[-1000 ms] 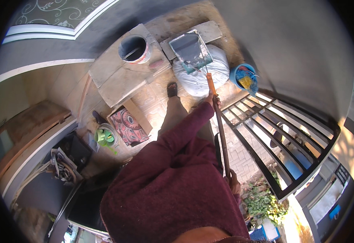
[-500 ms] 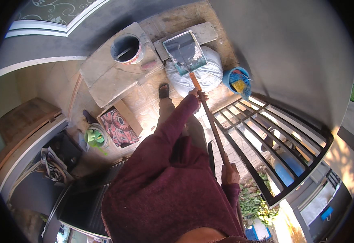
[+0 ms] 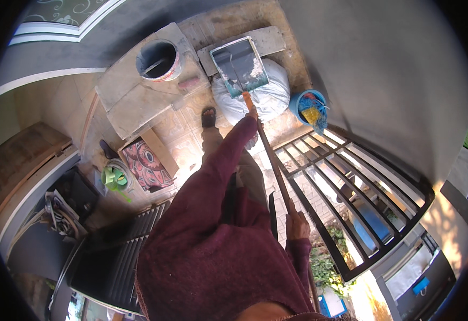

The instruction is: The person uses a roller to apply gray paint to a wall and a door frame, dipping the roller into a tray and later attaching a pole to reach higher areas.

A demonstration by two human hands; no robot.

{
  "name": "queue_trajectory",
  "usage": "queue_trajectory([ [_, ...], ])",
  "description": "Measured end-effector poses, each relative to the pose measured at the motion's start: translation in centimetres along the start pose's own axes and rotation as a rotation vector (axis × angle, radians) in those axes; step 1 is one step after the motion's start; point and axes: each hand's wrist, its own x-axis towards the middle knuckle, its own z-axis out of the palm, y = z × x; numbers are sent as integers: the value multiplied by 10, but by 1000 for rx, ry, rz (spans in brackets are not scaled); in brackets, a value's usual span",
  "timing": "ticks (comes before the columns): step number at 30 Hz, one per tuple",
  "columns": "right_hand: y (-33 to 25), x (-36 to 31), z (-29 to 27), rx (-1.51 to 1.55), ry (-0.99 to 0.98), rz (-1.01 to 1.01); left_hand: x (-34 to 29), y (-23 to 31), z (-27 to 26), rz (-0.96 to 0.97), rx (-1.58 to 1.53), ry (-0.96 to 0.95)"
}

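A long-handled paint roller [image 3: 269, 152] with a wooden pole and an orange grip reaches up and away from me. My left hand [image 3: 252, 113] is closed round the pole just below the orange grip. Lower down, my right hand [image 3: 298, 226] grips the same pole. The roller's wire frame enters a paint tray [image 3: 257, 84] holding dark grey paint, its rim spattered white; the roller head is hard to make out there. Under the tray lie a stuffed white sack [image 3: 278, 96] and a grey board [image 3: 270, 41].
Left of the tray, a paint bucket [image 3: 173, 68] stands on a board platform [image 3: 132, 107]. A blue pail [image 3: 297, 107] with bundled items sits by the grey wall. Black metal bars [image 3: 319, 224] flank my right hand. A patterned box [image 3: 147, 163] and a green-topped container [image 3: 115, 179] are at left.
The whole view has shifted slightly, so surroundings sit a little further left. Both hands keep their hold on the roller pole, and the roller stays at the tray.
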Motion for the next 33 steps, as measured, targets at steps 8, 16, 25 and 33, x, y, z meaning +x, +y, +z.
queue_trajectory([
  [8, 12, 11, -2, 52, -14, 25, -13, 3, 19, -44, 60, 10],
  [16, 24, 9, -1, 89, -57, 45, -18, -15, 17, -115, 59, -6],
  [25, 33, -10, -5, 51, -119, 118, -27, -38, 18, -164, 66, -9],
  [33, 44, -24, -3, 68, -94, 103, -22, -61, 14, -132, 45, 3],
])
